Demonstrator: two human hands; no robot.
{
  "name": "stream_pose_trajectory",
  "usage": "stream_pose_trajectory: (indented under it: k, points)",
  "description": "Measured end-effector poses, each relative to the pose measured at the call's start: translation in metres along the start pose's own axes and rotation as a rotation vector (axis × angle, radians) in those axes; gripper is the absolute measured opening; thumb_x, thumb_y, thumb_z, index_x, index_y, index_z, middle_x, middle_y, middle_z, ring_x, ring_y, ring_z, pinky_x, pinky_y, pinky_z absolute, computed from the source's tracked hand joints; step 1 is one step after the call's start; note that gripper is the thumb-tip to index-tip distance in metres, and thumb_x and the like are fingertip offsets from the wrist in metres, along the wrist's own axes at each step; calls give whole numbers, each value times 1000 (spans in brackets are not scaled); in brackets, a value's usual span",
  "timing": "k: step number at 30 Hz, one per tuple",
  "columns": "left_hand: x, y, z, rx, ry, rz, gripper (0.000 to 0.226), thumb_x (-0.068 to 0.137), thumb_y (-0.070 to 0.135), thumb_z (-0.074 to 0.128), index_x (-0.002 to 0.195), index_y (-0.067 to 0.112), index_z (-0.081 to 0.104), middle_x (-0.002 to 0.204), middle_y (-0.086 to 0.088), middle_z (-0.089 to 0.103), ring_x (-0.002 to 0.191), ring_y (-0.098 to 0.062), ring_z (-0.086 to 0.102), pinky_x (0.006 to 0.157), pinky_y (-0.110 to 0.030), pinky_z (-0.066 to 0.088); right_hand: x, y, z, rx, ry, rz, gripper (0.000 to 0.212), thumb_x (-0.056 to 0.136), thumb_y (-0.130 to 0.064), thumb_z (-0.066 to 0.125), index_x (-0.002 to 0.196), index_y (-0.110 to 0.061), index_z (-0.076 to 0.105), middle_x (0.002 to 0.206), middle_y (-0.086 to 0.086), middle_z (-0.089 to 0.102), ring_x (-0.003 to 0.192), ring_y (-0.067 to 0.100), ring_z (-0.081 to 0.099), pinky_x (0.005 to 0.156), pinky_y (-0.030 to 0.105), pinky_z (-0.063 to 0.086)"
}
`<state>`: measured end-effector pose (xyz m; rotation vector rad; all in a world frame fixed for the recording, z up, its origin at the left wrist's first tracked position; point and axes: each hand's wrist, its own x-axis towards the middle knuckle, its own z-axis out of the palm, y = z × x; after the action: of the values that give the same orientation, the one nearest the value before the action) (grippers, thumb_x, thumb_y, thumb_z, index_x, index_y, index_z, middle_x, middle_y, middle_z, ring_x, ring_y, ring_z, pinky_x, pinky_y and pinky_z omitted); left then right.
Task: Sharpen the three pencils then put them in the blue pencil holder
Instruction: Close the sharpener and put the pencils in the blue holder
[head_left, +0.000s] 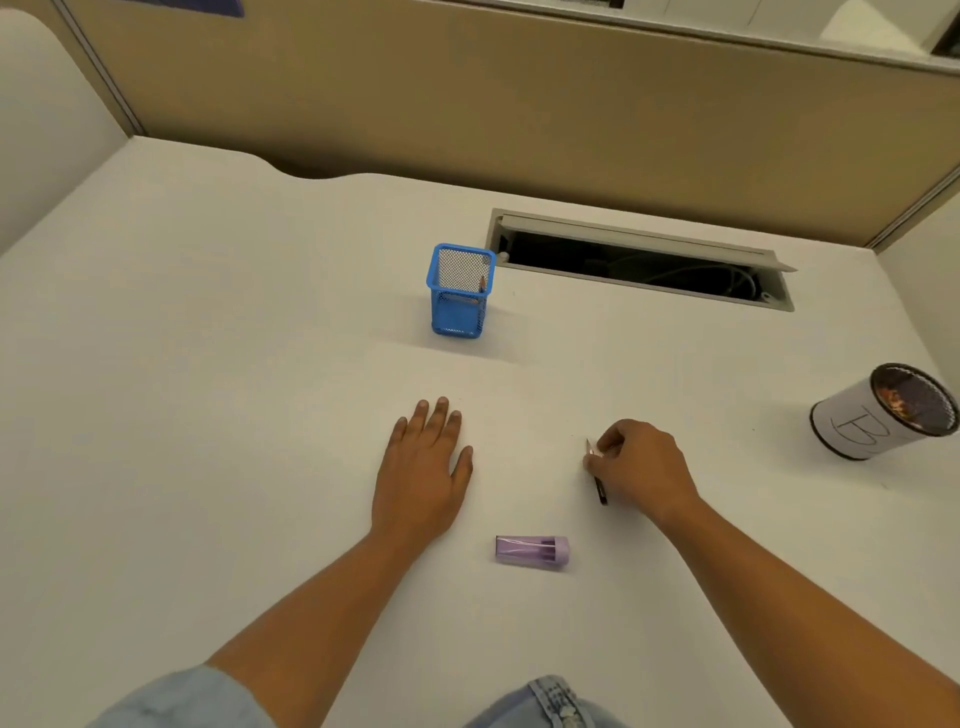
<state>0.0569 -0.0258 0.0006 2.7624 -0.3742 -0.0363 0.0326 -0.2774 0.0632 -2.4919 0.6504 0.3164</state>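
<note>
Left hand (423, 467) lay flat on the white desk (208, 364), nearer the camera than the blue pencil holder (457, 317), fingers straight and together, holding nothing. Right hand (636, 467) was nearer than the holder and off to its right, fingers curled, pinching a short dark pencil (601, 491). Its sharpened tip stuck out past the fingers toward the holder, and the butt end showed below the hand. Couldn't tell if the pencil touched the desk.

The holder stood upright, with one pencil tip (482, 283) showing above its right rim. More may have been inside, but the mesh hid the rest.

A purple sharpener (532, 552) lay on its side, nearest the camera of all, between the two forearms and touching neither.

A white round container (878, 415) sat far right of the holder, tilted in this wide view. It carried a hand-drawn black mark, possibly "B", not clearly legible. No brand text was readable anywhere.

An open cable slot (639, 260) was just right of the holder's rim and behind it.
</note>
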Motion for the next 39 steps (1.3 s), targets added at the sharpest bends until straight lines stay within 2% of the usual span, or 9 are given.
stream_pose_trajectory:
  k: [5, 12, 15, 19, 21, 24, 30, 35, 39]
  points:
    - [-3, 1, 0, -21, -8, -19, 62, 94, 48, 21, 147, 19, 37, 158, 0, 30, 148, -19, 21, 122, -39, 16, -8, -4, 1, 6, 7, 3, 17, 75, -27, 68, 92, -26, 62, 84, -7, 67, 79, 20, 65, 66, 29, 51]
    - [-5, 1, -2, -41, -10, -21, 61, 94, 48, 23, 148, 22, 35, 159, 3, 27, 149, -15, 18, 123, -36, 13, 0, -56, -35, 205, 59, -176, 10, 74, -12, 69, 75, -20, 65, 71, 1, 69, 65, 21, 68, 60, 34, 56]
    - [-4, 1, -3, -55, -2, -22, 60, 94, 48, 24, 148, 23, 35, 159, 4, 28, 149, -14, 18, 123, -36, 14, 9, -96, -52, 276, 99, -257, 6, 82, -10, 70, 85, -14, 69, 69, 2, 68, 60, 14, 63, 54, 25, 47]
    - [-4, 1, -2, -70, 1, -21, 59, 95, 47, 25, 148, 24, 34, 160, 6, 25, 149, -13, 16, 123, -35, 13, 26, -145, -65, 360, 145, -353, 10, 87, -13, 68, 95, -13, 73, 81, 4, 72, 74, 15, 70, 66, 30, 59]
    - [-3, 0, -2, -76, 6, -19, 58, 95, 46, 28, 148, 24, 34, 159, 6, 26, 149, -13, 17, 123, -34, 12, 36, -163, -66, 360, 150, -387, 7, 87, -13, 68, 92, -14, 71, 77, 3, 73, 70, 12, 71, 62, 27, 59]
    - [-3, -1, -2, -84, 18, -18, 56, 95, 45, 32, 146, 23, 38, 158, 5, 30, 148, -14, 20, 122, -35, 16, 55, -186, -61, 300, 167, -427, 2, 85, -16, 71, 87, -17, 72, 73, -1, 73, 65, 9, 71, 56, 23, 54]
    - [-2, -1, -1, -98, 32, -16, 53, 94, 43, 38, 143, 22, 44, 156, 5, 35, 147, -15, 24, 118, -35, 13, 91, -210, -39, 41, 188, -478, 10, 87, -21, 69, 93, -17, 76, 88, 2, 75, 77, 15, 67, 70, 32, 58]
    - [1, 0, -1, -93, 43, -17, 52, 93, 42, 40, 140, 21, 48, 154, 3, 39, 146, -17, 28, 116, -37, 16, 110, -224, -25, -184, 122, -456, 16, 86, -29, 71, 93, -16, 77, 94, 6, 75, 83, 22, 67, 59, 30, 51]
    - [2, 1, -1, -84, 41, -23, 53, 93, 41, 40, 141, 21, 46, 155, 3, 37, 146, -17, 27, 119, -39, 20, 122, -230, -19, -295, 69, -432, 21, 85, -31, 70, 96, -14, 76, 96, 8, 75, 85, 23, 67, 64, 34, 57]
